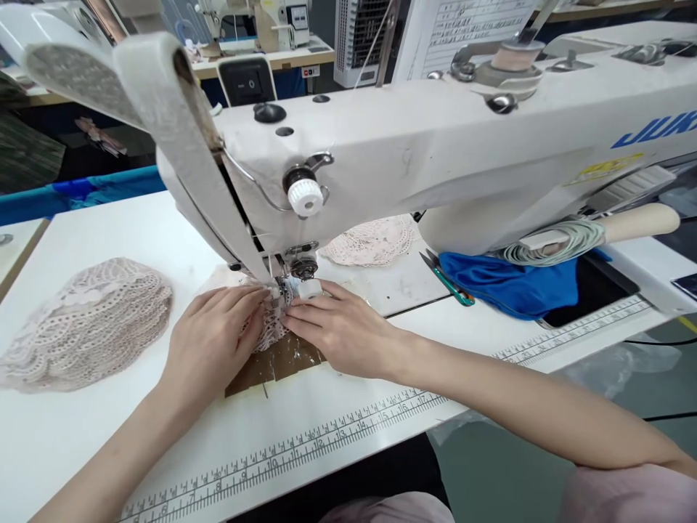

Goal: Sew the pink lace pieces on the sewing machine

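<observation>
A pale pink lace piece [271,330] lies under the needle area of a white sewing machine [375,160]. From the left, my left hand [210,338] holds the lace, its fingers together and the thumb lower down. My right hand [348,330] grips the lace's right side, with its fingertips close to the presser foot [283,287]. Both hands hide much of the lace. Below it, a brown patch [294,356] with loose thread bits shows on the table.
A stack of lace pieces [98,319] sits at left; another lace piece [373,240] lies behind the needle. To the right are teal-handled snips [449,280], blue cloth [506,283] and a dark phone-like device [593,290]. A printed ruler [305,443] follows the table's front edge.
</observation>
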{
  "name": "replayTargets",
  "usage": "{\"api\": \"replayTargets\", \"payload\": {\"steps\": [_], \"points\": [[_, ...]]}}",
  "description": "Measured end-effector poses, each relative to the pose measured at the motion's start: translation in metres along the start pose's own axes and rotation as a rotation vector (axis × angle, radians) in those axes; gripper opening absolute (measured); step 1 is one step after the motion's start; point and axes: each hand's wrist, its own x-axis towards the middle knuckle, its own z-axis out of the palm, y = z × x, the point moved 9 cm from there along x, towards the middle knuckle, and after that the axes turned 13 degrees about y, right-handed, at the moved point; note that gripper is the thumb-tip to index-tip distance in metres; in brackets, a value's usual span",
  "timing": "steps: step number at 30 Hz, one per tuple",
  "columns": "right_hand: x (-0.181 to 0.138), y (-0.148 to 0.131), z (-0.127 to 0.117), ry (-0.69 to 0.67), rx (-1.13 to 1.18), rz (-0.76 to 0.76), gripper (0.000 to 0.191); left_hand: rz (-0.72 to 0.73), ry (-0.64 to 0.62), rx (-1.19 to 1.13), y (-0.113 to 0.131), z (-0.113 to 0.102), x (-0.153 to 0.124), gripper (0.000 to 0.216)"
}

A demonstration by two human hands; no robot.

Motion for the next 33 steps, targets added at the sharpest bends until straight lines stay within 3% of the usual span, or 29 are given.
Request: {"api": "replayTargets", "payload": {"steps": [4,9,18,33], "points": [[-0.001,0.004,-0.001,0.039,0.002,0.033,0.032,0.075,-0.007,-0.126,0.009,0.008,-0.001,0.029],[-0.001,0.014,-0.001,0.051,-0.004,0.071,0.031,0.176,0.043,-0.089,0.021,0.01,-0.007,0.029],[-0.003,0.017,0.012,-0.116,-0.161,0.025,0.036,0.146,-0.014,-0.105,0.014,0.014,-0.014,0.033],[-0.001,0.011,0.01,-0.109,-0.23,-0.025,0.032,0.167,-0.039,-0.05,0.016,0.013,-0.013,0.035]]}}
